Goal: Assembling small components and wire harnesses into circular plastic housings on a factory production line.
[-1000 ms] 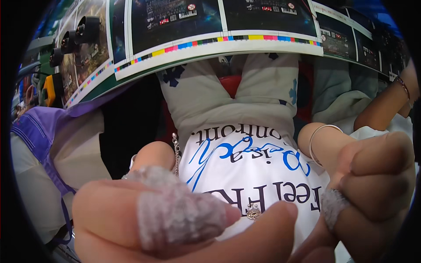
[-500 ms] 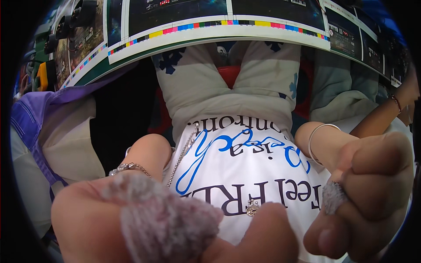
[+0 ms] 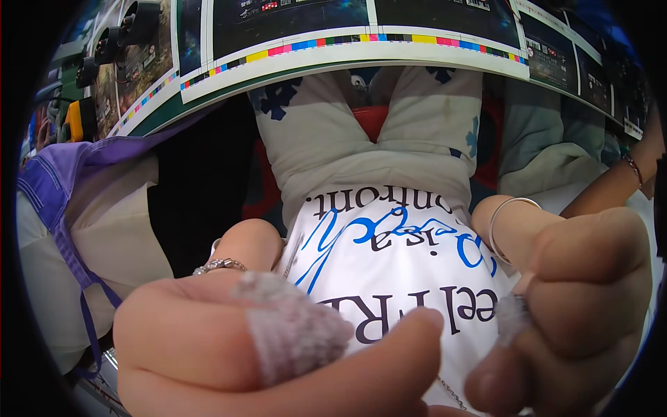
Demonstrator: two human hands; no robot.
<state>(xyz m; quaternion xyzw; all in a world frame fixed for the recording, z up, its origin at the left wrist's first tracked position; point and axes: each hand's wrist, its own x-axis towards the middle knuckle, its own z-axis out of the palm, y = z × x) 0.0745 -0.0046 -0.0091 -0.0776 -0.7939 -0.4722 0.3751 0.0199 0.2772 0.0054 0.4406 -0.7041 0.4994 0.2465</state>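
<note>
A: What had changed since half a second before?

B: The left hand [image 3: 184, 333] had shifted a little to the right, and the grey fuzzy wrap [image 3: 302, 330] on one of its fingers had gone with it. On the right hand [image 3: 590, 292], the lowest digit had swung inward and looked blurred, as did the grey band [image 3: 512, 321] around it. Earlier a pendant had hung over the white shirt [image 3: 389, 271]; this time a fine chain [image 3: 453, 394] showed lower down, between the hands.

A: Were the hands together?

B: No, they stood apart, both close to the camera with fingers bent. I couldn't tell whether either palm held anything.

A: And the counts?

B: Two hands, and two grey coverings, one on each. One silver bangle [image 3: 495, 226] circled the right wrist, one beaded bracelet [image 3: 224, 265] the left. Three black cylinders [image 3: 141, 22] stood on a printed sheet [image 3: 142, 73] at the upper left, near one yellow object [image 3: 78, 121]. One purple garment [image 3: 55, 170] lay at the left. At the right edge, one neighbour's forearm [image 3: 604, 189] wore one dark bracelet [image 3: 633, 171]
</note>
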